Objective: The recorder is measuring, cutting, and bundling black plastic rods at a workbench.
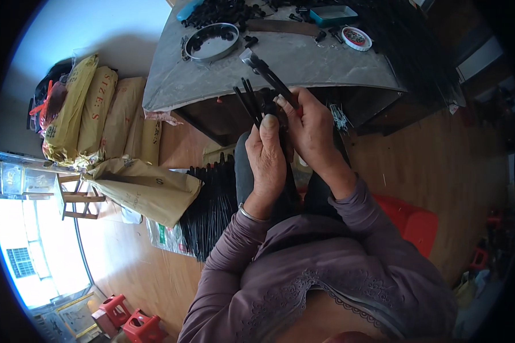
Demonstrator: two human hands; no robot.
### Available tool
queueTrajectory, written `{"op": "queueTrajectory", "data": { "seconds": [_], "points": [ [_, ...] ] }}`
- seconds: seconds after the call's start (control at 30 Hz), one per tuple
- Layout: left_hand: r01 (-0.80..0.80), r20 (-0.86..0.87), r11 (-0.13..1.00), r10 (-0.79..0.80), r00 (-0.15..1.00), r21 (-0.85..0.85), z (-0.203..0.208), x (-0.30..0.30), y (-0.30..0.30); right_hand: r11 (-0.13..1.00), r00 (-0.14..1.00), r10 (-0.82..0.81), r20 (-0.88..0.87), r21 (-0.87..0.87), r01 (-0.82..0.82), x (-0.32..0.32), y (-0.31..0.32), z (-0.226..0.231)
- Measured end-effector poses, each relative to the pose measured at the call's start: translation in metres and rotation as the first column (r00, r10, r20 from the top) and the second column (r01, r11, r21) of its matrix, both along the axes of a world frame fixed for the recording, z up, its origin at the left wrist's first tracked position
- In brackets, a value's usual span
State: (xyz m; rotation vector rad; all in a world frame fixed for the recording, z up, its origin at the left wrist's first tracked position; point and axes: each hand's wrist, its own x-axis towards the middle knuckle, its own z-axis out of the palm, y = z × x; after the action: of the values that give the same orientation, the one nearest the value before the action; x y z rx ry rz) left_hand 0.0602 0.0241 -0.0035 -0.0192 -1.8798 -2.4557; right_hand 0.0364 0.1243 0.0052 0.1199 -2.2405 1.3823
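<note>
My left hand [267, 163] is closed around a cluster of thin black rods [247, 102], which fan up and to the left past its thumb. Against it, my right hand [316, 128] is wrapped round a hand tool [262, 68] with a silver head and long dark shanks; a bit of red shows by the fingers. The tool slants up toward the table's near edge. Both thumbs meet near a dark part between the hands, whose shape is hard to make out. Everything is held above my lap, just in front of the table.
On the grey table [303, 66] sit a round metal tray [212, 56] of black parts, a teal tray [333, 23], and a white dish [367, 47] of small pieces. A bundle of black rods [209, 217] lies left of my legs, beside sacks [100, 103]. A red stool [422, 228] stands right.
</note>
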Motion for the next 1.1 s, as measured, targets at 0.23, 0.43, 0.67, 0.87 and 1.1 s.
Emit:
{"op": "queueTrajectory", "data": {
  "seconds": [0.23,0.43,0.67,0.87,1.1],
  "points": [
    [0.133,-0.017,0.988,-0.132,0.991,0.076,0.001,-0.004,-0.004,0.984,0.998,0.068,0.020,-0.165,-0.064,-0.005,0.007,-0.011],
    [0.127,0.000,0.989,-0.127,0.992,0.074,-0.003,-0.007,-0.009,0.707,0.833,0.459,0.309,-0.694,-0.133,0.009,0.024,0.002],
    [0.135,0.009,0.988,-0.136,0.991,0.080,0.002,-0.009,-0.005,0.714,0.736,0.579,0.350,-0.654,-0.250,0.015,0.027,0.005],
    [0.121,0.006,0.987,-0.122,0.993,0.102,0.000,-0.008,-0.006,0.515,0.703,0.669,0.242,-0.833,-0.204,0.004,0.039,-0.007],
    [0.115,0.015,0.991,-0.117,0.993,0.074,0.008,-0.003,-0.002,0.452,0.816,0.529,0.233,-0.891,-0.038,0.004,0.030,-0.006]
  ]
}}
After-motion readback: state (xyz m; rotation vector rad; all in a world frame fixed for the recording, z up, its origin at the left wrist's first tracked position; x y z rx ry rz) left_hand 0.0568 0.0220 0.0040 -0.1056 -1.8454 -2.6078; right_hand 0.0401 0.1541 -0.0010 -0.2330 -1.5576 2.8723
